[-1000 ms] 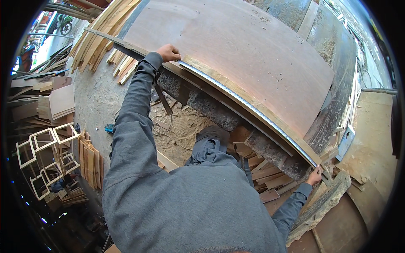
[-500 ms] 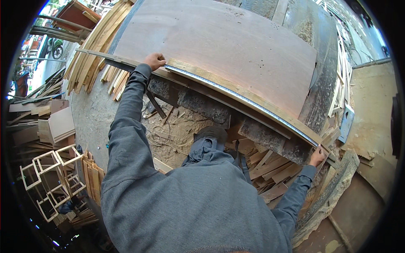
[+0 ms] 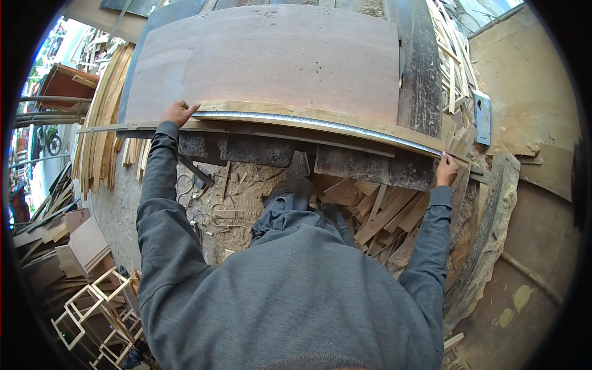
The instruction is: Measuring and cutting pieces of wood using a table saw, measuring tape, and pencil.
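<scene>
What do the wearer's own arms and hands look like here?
Both arms are covered by long, dark grey fabric sleeves, the left sleeve and right sleeve, plain and creased, with no markings I can make out. They reach the wrists. The left hand and right hand are bare, with no gloves visible.

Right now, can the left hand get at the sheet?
Likely yes: left hand is at the left end of the tape, close to the sheet; nothing visible blocks it, though its grip may need freeing.
</scene>
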The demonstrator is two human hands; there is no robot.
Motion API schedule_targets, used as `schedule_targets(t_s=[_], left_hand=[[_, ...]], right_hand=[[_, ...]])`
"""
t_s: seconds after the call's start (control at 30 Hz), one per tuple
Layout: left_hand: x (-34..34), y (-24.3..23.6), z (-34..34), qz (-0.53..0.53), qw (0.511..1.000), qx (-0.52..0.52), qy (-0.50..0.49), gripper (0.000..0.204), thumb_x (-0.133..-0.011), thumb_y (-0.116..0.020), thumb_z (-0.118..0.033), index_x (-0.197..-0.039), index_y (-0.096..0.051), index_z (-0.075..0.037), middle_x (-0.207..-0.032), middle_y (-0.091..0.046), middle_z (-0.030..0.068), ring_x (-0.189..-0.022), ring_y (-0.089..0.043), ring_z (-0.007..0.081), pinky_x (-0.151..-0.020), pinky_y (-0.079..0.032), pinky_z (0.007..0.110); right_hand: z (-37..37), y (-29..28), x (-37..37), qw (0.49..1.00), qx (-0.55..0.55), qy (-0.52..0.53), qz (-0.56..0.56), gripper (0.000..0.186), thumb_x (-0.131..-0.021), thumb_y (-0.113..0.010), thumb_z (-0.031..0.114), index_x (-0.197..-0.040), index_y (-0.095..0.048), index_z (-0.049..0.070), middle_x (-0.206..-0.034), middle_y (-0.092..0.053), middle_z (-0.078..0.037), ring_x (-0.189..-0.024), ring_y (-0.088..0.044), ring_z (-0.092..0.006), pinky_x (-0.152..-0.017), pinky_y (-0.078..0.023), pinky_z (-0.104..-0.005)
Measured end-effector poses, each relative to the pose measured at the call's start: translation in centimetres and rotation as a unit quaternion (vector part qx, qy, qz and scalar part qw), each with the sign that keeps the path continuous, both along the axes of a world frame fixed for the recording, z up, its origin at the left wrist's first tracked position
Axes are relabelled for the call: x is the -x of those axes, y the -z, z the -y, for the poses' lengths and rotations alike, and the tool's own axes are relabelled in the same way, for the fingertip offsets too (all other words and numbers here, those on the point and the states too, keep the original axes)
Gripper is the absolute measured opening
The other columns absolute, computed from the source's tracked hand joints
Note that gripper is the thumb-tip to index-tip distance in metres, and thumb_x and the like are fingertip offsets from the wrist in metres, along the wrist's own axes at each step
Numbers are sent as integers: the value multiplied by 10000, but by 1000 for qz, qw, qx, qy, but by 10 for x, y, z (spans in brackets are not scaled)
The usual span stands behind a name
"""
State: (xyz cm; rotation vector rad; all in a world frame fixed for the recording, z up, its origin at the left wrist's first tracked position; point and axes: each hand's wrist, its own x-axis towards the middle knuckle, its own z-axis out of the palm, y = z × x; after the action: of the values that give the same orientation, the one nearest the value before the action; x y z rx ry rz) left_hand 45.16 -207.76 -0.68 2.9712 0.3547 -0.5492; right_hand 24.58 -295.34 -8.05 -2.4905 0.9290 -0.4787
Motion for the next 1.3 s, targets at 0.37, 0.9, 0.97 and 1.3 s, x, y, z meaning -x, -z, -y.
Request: schedule_targets(t_s=[0.37, 0.9, 0.97, 1.3], left_hand=[[0, -25, 28, -58, 996, -54, 42, 724, -711, -754, -759, -1034, -797, -113, -1072, -762, 159, -1034, -722, 324, -911, -553, 441], [-27, -13, 23, -138, 984, -87, 72, 680, -695, -828, -702, -953, -796, -74, -973, -767, 158, -962, -732, 321, -836, -559, 425], [-28, -11, 20, -133, 985, -81, 71, 669, -694, -831, -697, -935, -798, -73, -955, -767, 157, -948, -735, 318, -825, -560, 423], [-34, -6, 21, -143, 982, -96, 80, 659, -695, -840, -681, -927, -796, -66, -933, -764, 169, -908, -738, 325, -803, -561, 430]], right_hand=[[-5, -20, -5, 998, 23, -35, -49, 320, -974, -627, 336, -1022, -759, 49, -1006, -728, -210, -943, -686, -411, -811, -531, -455], [-4, -5, 0, 999, -27, -30, 8, 294, -999, -623, 310, -950, -677, 26, -841, -685, -199, -786, -666, -365, -718, -510, -432], [2, -1, -1, 999, -24, -36, -2, 289, -999, -623, 306, -950, -671, 26, -852, -688, -198, -793, -670, -361, -718, -511, -432], [3, 4, 4, 963, -257, -3, 81, 228, -1005, -636, 223, -926, -636, 9, -795, -607, -45, -754, -536, -123, -705, -486, -340]])
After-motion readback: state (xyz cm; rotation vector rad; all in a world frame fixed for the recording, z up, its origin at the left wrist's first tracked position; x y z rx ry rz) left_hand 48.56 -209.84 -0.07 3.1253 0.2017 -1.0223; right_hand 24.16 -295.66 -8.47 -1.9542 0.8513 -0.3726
